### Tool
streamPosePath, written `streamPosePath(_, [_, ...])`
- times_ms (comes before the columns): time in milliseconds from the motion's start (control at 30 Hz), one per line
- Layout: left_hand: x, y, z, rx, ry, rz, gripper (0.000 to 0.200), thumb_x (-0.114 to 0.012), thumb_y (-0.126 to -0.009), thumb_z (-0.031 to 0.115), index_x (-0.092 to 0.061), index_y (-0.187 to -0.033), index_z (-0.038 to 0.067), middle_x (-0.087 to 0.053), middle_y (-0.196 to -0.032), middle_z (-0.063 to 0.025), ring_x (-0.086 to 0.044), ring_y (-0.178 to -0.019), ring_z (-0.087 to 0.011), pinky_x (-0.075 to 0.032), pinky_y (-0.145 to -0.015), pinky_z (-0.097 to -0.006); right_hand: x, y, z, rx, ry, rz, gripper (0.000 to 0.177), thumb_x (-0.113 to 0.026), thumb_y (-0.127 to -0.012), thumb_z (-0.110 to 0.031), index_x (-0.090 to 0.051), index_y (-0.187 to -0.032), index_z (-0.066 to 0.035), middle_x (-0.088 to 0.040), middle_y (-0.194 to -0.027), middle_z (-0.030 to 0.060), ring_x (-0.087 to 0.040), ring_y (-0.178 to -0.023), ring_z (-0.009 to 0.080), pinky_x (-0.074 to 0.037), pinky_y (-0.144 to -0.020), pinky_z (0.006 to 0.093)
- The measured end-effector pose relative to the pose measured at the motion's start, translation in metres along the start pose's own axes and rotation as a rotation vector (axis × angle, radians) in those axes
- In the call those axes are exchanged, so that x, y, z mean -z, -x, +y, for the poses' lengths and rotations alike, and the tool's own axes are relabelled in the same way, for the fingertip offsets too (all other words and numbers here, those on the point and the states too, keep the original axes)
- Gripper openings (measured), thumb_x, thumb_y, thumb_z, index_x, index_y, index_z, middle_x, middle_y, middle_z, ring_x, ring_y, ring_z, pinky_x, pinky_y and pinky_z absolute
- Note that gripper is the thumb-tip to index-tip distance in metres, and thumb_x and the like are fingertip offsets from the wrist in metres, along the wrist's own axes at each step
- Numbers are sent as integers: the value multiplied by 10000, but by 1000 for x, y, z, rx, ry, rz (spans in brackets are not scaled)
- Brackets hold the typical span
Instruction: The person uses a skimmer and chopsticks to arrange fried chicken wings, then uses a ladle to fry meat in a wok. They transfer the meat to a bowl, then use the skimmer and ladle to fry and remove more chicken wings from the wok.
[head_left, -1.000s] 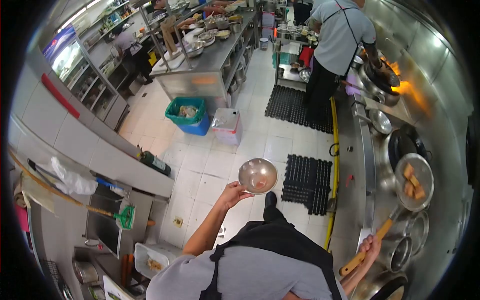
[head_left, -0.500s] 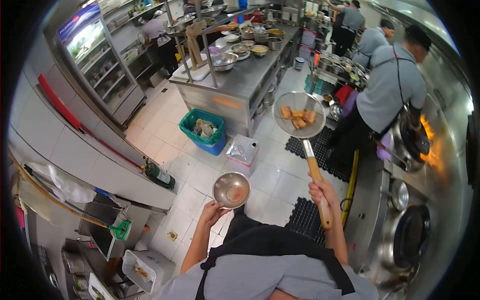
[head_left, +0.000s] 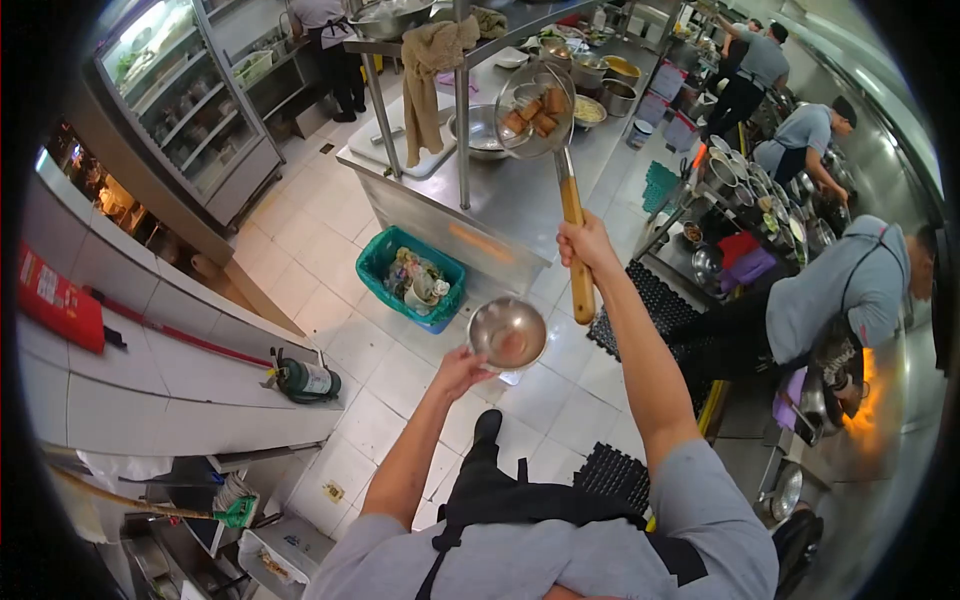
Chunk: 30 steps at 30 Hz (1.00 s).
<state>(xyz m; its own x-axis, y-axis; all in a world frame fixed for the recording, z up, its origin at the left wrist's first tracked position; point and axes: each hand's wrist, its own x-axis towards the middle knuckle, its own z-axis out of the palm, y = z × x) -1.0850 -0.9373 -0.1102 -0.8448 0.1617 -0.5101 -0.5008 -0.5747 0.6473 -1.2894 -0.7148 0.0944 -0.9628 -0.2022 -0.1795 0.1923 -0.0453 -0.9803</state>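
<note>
My right hand (head_left: 590, 247) is wrapped round the wooden handle of a wire-mesh strainer (head_left: 538, 84), held out in front at arm's length. Several golden-brown fried pieces (head_left: 547, 108) lie in its mesh. In this view the strainer overlaps the edge of the steel counter (head_left: 545, 190). Lower and to the left, my left hand (head_left: 464, 371) grips a shallow stainless steel bowl (head_left: 508, 336) by its rim. A small reddish patch shows at the bottom of the bowl, which is tilted toward me.
A lined waste bin (head_left: 440, 262) stands by the counter's end. A brown cloth (head_left: 428, 100) hangs from the shelf. On the right, a person (head_left: 830, 290) leans over a flaming stove. Black floor mats (head_left: 612, 478) lie on the tiles, and a fire extinguisher (head_left: 305, 378) stands left.
The strainer with the fried pieces has moved forward and left, toward the counter. My left hand has brought the bowl rightward. The counter appears nearer, and the person at the stove bends lower.
</note>
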Motion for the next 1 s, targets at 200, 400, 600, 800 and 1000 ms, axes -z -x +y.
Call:
streamPosePath(200, [-52,-135,80,-100,60,-103,208,-587,-907,6,-533,-1097,-62,-608,-1066,-150,-687,-842,-285,-631,-785,-404,-23,-83,11,155,374,222,244,-518,-820,-25,-485,-1062,-5,-512,-644,79,-513,-417,187,-445,-380,340])
streamPosePath(400, [-88,-231,128,-198,42,-127,170,-566,-912,10,-528,-1073,-31,-604,-1008,-142,-700,-877,-346,-614,-810,-452,22,-21,-4,123,193,277,242,-517,-851,-50,-490,-1089,-17,-510,-608,51,-463,-375,148,-420,-359,298])
streamPosePath(600, [-85,-219,115,-106,-132,-223,121,-584,-950,117,-529,-1023,38,-619,-976,-122,-691,-913,-297,-600,-768,-402,108,202,9,-83,-26,158,373,-600,-907,-147,-444,-1220,-18,-477,-590,16,-442,-380,97,-397,-342,258])
streamPosePath(800, [66,-87,-103,324,-231,-223,231,-606,-936,149,-611,-1090,-23,-682,-1032,-172,-694,-881,-297,-582,-829,-459,125,458,85,-345,-257,351,641,-690,-871,-187,-361,-1408,-66,-485,-641,33,-457,-427,111,-397,-362,263])
streamPosePath(1000, [245,147,-253,566,-1301,-146,155,-628,-857,162,-663,-904,18,-689,-835,-131,-698,-755,-264,-587,-689,-428,109,655,159,-332,-602,495,370,-590,-942,-135,-418,-1266,-86,-472,-724,21,-449,-499,95,-389,-407,252])
